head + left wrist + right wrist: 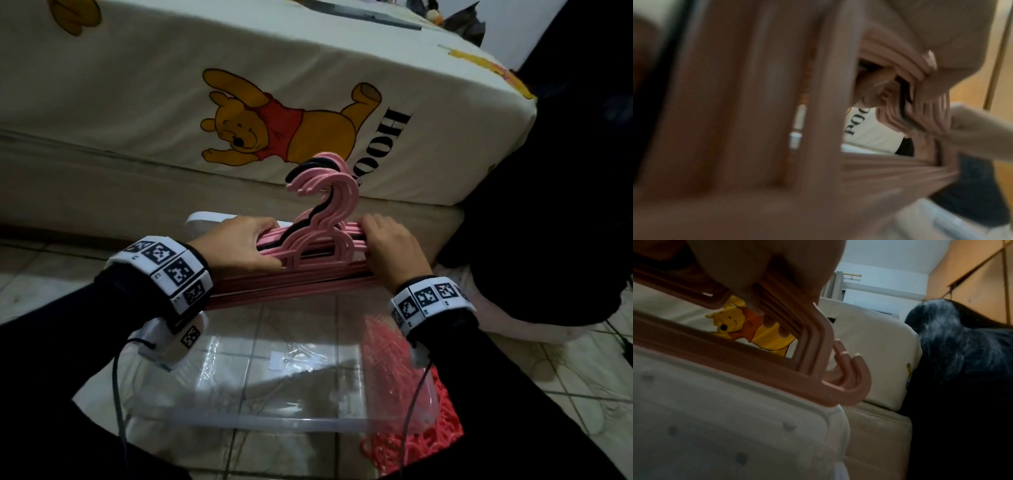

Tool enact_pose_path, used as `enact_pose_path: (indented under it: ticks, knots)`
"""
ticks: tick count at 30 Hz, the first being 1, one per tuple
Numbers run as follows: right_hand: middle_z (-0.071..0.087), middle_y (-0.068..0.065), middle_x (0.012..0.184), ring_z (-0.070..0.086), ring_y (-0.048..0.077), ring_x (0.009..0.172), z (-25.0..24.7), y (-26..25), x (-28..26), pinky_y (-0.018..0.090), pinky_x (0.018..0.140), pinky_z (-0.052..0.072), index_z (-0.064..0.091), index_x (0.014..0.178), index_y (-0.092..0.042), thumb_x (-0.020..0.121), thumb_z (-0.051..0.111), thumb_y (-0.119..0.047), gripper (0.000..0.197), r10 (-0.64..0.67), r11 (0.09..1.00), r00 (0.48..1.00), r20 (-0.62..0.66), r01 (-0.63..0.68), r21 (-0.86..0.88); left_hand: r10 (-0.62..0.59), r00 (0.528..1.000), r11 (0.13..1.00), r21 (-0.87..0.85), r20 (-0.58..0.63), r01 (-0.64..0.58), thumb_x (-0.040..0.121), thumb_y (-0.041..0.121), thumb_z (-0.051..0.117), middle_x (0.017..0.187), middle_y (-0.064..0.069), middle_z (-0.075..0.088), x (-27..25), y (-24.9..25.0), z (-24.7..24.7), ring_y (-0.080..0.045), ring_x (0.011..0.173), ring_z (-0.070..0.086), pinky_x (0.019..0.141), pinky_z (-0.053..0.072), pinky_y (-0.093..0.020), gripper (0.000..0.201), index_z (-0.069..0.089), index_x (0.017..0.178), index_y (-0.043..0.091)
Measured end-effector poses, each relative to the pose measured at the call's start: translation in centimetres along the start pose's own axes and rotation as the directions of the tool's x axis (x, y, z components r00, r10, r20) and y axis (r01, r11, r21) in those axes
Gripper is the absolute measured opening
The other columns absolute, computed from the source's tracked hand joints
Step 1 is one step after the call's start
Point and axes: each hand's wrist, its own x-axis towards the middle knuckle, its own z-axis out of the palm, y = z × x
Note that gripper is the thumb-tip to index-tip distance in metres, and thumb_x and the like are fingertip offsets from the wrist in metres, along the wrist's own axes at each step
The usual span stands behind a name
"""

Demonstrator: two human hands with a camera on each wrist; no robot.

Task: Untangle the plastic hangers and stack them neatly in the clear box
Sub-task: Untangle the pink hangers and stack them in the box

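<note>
1. Head view: both hands, left hand (pixel 239 244) and right hand (pixel 394 247), grip the hanger bundle (pixel 318 240) upright above the clear box (pixel 274 421) on the tiled floor (pixel 41 274), beside the mattress (pixel 137 113).
2. Left wrist: blurred hangers fill the frame.
3. Right wrist: wooden wardrobe (pixel 972 283), white wall.

Beyond the left hand's fingers (pixel 931 60), the hangers (pixel 900 175) smear into blur; their count is unclear. The right hand's fingertips (pixel 371 222) hide behind them.
</note>
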Motion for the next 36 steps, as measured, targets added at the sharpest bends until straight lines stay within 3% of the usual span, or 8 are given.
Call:
enact_pose_path:
  ticks: [5,7,10,18,21,26,30,36]
  knots:
    - [0.062,0.013,0.103,0.059,0.034,0.093,2.0,-0.7,-0.4,0.038,0.070,0.041,0.053,0.107,-0.012,0.086,0.054,-0.013,0.021,-0.002,0.999,0.970,0.242,-0.007,0.034,-0.037,0.988,0.975,0.221,0.147,0.004,0.063,0.052,0.049,0.100,-0.003,0.065,0.6,-1.4,0.2,-0.021,0.089,0.059,0.081,0.048,-0.037,0.056,0.056,0.107,0.019]
    - [0.064,0.016,0.099,0.061,0.037,0.092,2.9,-1.0,-0.9,0.036,0.068,0.042,0.057,0.105,-0.014,0.087,0.053,-0.015,0.018,0.003,0.999,0.946,0.323,-0.015,0.036,-0.067,0.976,0.948,0.318,0.209,-0.003,0.068,0.052,0.056,0.103,-0.006,0.064,1.0,-2.1,0.6,-0.024,0.090,0.058,0.081,0.047,-0.035,0.051,0.054,0.106,0.018]
    - [0.065,0.018,0.093,0.062,0.038,0.088,3.8,-1.2,-1.3,0.034,0.065,0.039,0.063,0.101,-0.013,0.088,0.056,-0.016,0.015,0.044,0.996,0.921,0.387,-0.069,0.050,-0.089,0.960,0.919,0.394,0.264,-0.023,0.073,0.034,0.068,0.109,-0.008,0.062,1.7,-3.3,1.8,-0.027,0.097,0.058,0.081,0.046,-0.032,0.045,0.050,0.110,0.015]
    - [0.065,0.022,0.093,0.063,0.038,0.087,6.9,-1.6,-1.7,0.030,0.068,0.039,0.068,0.098,-0.002,0.087,0.060,-0.020,0.022,0.115,0.982,0.768,0.630,-0.185,0.046,-0.237,0.909,0.799,0.600,0.342,-0.017,0.088,0.017,0.052,0.126,-0.018,0.055,3.8,-6.4,6.6,-0.032,0.114,0.055,0.091,0.044,-0.035,0.041,0.041,0.127,0.010]
    - [0.066,0.020,0.090,0.065,0.035,0.084,8.2,-1.7,-2.0,0.031,0.066,0.043,0.069,0.095,-0.005,0.083,0.065,-0.018,0.018,0.113,0.980,0.714,0.691,-0.196,0.043,-0.236,0.894,0.773,0.631,0.380,-0.064,0.096,0.021,0.043,0.130,-0.017,0.054,4.2,-7.0,8.9,-0.031,0.119,0.053,0.090,0.041,-0.031,0.036,0.047,0.131,0.010]
    - [0.065,0.017,0.097,0.065,0.034,0.091,10.8,-1.7,-3.9,0.029,0.066,0.042,0.068,0.100,-0.007,0.077,0.071,-0.019,0.026,0.179,0.965,0.587,0.789,-0.262,-0.024,-0.229,0.864,0.762,0.635,0.447,-0.127,0.091,0.015,0.049,0.116,-0.013,0.065,5.3,-7.9,11.8,-0.028,0.109,0.061,0.083,0.046,-0.028,0.028,0.065,0.113,0.008]
    - [0.067,0.017,0.102,0.065,0.032,0.092,13.4,-1.6,-4.9,0.029,0.066,0.041,0.067,0.103,-0.005,0.084,0.064,-0.027,0.028,0.214,0.943,0.543,0.812,-0.333,-0.026,-0.271,0.829,0.771,0.626,0.489,-0.117,0.092,0.012,0.051,0.123,-0.018,0.060,6.2,-8.4,13.4,-0.032,0.115,0.057,0.086,0.044,-0.032,0.032,0.059,0.122,0.005]
    - [0.070,0.016,0.099,0.066,0.030,0.093,18.7,-1.4,-7.2,0.031,0.071,0.047,0.069,0.099,-0.005,0.087,0.060,-0.031,0.030,0.254,0.884,0.441,0.861,-0.466,-0.023,-0.290,0.831,0.768,0.634,0.474,-0.094,0.096,0.012,0.042,0.131,-0.019,0.053,6.6,-10.5,16.4,-0.035,0.121,0.052,0.094,0.043,-0.038,0.036,0.053,0.130,0.010]
